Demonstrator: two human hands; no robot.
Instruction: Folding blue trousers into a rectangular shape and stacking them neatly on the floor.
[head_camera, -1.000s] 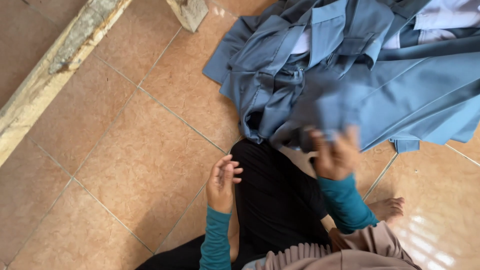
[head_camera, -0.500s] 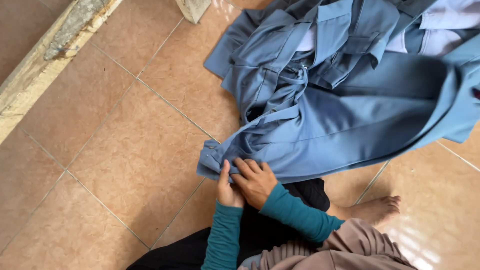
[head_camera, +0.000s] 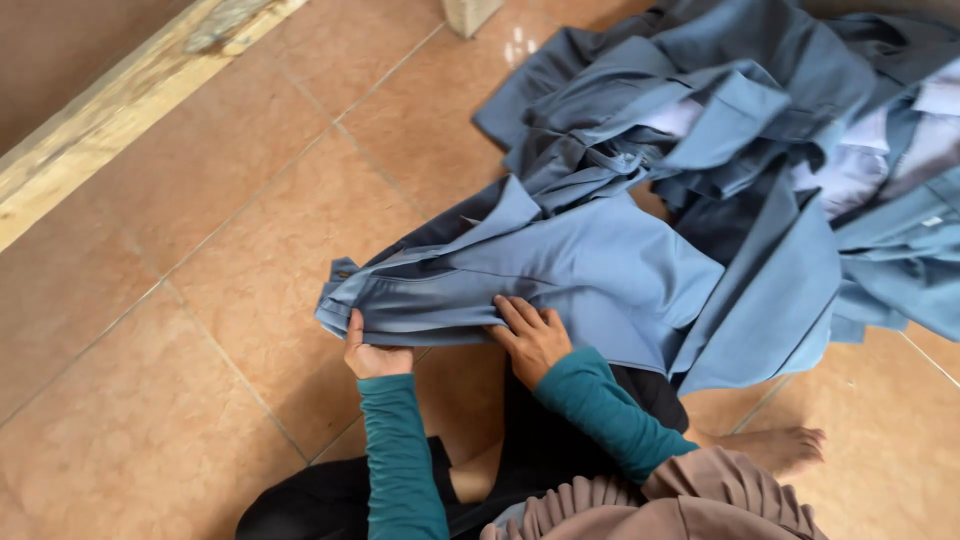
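Two hands are kept on a blue garment (head_camera: 560, 275) spread over the tiled floor (head_camera: 200, 300): its near-left edge is clenched by the left hand (head_camera: 372, 355), while the right hand (head_camera: 530, 335) is pressed flat, released, beside a far-right clothes pile (head_camera: 760, 130).

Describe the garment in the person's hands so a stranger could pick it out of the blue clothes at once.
Start at the heap of blue clothes on the tan tiled floor. The blue garment lies at the heap's near left edge, pulled out towards the seated person. Unlike the crumpled pieces behind, it is spread fairly flat, with the left hand gripping its bunched end and the right hand pressing on it.
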